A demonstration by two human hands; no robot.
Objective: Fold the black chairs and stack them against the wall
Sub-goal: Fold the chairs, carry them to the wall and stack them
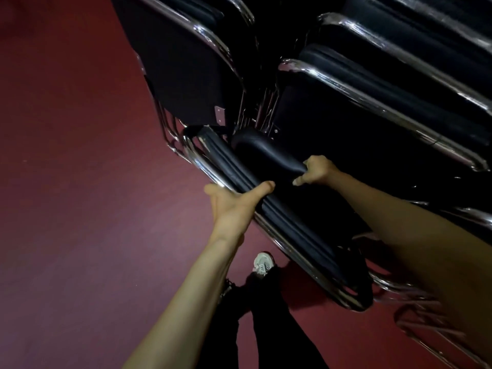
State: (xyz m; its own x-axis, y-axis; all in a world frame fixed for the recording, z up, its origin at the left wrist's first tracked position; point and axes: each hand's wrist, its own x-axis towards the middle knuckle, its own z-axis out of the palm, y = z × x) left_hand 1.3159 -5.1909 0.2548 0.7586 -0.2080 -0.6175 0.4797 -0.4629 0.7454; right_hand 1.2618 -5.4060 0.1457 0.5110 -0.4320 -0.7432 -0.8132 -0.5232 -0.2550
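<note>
My left hand (pixel 234 206) grips the folded black chair (pixel 290 227); my right hand (pixel 318 171) grips the black pad (pixel 266 153) just beside it.

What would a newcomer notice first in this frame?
Two bare arms meet at centre: the left hand and right hand both grip a folded black chair by its padded edges. Behind it, upper right, more chrome-framed chairs sit stacked, all over a dark red floor.
</note>
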